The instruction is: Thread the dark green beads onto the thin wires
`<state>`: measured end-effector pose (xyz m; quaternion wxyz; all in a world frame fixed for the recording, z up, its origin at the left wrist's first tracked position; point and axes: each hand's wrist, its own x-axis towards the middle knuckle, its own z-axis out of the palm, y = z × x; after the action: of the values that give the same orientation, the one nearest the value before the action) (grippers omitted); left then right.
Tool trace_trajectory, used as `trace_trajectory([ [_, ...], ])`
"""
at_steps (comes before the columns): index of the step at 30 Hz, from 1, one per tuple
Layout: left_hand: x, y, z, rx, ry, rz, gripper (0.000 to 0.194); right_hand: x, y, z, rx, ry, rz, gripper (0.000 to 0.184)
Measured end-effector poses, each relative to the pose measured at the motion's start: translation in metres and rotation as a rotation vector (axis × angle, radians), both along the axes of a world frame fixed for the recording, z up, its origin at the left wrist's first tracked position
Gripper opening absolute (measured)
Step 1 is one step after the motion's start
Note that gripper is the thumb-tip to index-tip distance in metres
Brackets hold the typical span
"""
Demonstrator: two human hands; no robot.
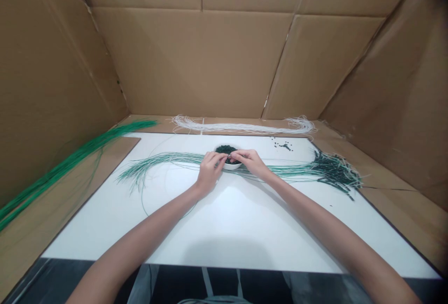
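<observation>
Cardboard walls (245, 61) were placed behind and at both sides of a white worktop (231, 215). Near its far edge, a white bowl (232, 167) with small dark green pieces (226, 149) was seen under the two hands. A small pale item (229, 155) was pinched above the bowl by the fingers of the left hand (209, 171) and the right hand (255, 164), whose tips were almost touching. What exactly it was could not be told, because it was too small and partly covered.

For such fine handling, a light pinch close to the working end was judged suitable, with both wrists held steady. The place over the bowl was considered a good one, since a dropped piece could be caught there; some loose pieces (287, 146) were scattered at the right. Long green strands (175, 156) were spread to both sides of the bowl, with dark thick ends (332, 169) at the right; care was needed that they were not tangled by the forearms. Behind the bowl, white strands (241, 128) were laid across.
</observation>
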<state>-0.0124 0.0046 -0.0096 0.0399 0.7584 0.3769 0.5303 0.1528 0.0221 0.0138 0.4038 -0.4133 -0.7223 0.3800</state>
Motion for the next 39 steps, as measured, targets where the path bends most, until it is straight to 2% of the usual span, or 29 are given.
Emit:
trace_trajectory([
  [18, -0.0001, -0.0002, -0.0005, -0.029, -0.029, -0.002, 0.016, 0.0002, -0.0005, 0.0002, 0.02, 0.002, 0.008, 0.03],
  [31, -0.0001, 0.0002, -0.001, -0.036, -0.016, 0.003, 0.016, 0.0006, -0.0001, -0.0011, 0.092, -0.045, 0.006, 0.03],
  [39, -0.0001, -0.0012, 0.0009, -0.014, 0.007, -0.006, 0.016, -0.0002, -0.0012, 0.0003, 0.075, -0.061, -0.012, 0.031],
])
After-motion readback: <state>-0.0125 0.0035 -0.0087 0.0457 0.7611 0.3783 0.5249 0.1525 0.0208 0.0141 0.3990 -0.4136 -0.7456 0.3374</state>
